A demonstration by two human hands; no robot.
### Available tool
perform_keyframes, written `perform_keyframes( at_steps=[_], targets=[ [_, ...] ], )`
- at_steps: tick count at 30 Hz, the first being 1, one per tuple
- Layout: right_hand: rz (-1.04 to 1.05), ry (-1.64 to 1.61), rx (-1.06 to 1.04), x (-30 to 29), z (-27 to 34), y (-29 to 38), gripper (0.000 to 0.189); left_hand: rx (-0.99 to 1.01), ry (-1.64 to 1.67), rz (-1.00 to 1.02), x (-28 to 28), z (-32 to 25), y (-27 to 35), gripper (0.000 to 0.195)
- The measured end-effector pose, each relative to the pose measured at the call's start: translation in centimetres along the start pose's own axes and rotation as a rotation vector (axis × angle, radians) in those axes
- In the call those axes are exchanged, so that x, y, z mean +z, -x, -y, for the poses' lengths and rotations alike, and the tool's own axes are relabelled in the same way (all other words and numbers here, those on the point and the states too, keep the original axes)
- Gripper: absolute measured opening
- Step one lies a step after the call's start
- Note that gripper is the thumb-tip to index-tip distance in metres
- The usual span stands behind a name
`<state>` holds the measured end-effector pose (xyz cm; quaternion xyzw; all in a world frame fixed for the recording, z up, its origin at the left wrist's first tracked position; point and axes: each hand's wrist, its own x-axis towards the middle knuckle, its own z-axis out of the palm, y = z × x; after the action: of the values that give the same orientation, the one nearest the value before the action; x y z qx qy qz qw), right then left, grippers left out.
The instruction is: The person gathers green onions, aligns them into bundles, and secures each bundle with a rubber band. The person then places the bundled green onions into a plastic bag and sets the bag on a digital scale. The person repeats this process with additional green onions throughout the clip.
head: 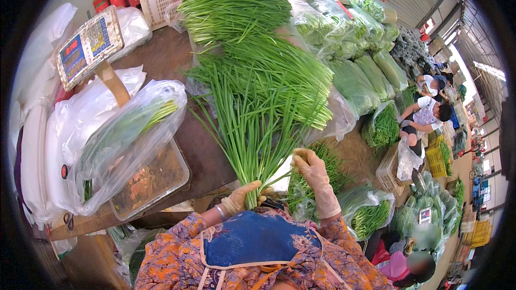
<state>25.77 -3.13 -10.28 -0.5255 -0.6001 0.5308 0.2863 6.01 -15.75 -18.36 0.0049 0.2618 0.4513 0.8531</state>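
My left hand (242,198), in a thin pale glove, grips a bunch of long green garlic chives (256,141) near its pale stem ends, close to my chest. From there the leaves fan out over the table. To the right of the stems is my gloved right hand (313,171), its fingers pinching a few thin chive leaves at the bunch's side. Past the held bunch lies a large heap of chives (278,76) on clear plastic, with another thick pile (234,8) behind it.
A digital scale display (88,48) stands at the left above a metal weighing pan (151,179). A plastic bag of chives (133,141) lies partly over the pan. Bagged greens (354,84) are stacked at the right. People (427,112) sit among crates and vegetables farther right.
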Motion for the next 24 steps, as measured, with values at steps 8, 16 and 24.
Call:
perform_keyframes(
  at_steps=[8, 16, 24],
  targets=[
    [-0.188, 0.208, -0.067, -1.6, -1.3, -3.1, 0.034, 0.01, -0.136, -0.082, -0.6, 0.0, 0.5, 0.036],
    [0.011, 0.364, 0.061, 1.0, -1.0, -8.5, 0.037, 0.024, -0.262, -0.154, 0.8, -0.3, 1.2, 0.033],
    [-0.284, 0.002, 0.044, -6.9, -3.5, -5.2, 0.014, 0.052, -0.131, -0.145, -0.7, 0.3, 0.8, 0.025]
  ],
)
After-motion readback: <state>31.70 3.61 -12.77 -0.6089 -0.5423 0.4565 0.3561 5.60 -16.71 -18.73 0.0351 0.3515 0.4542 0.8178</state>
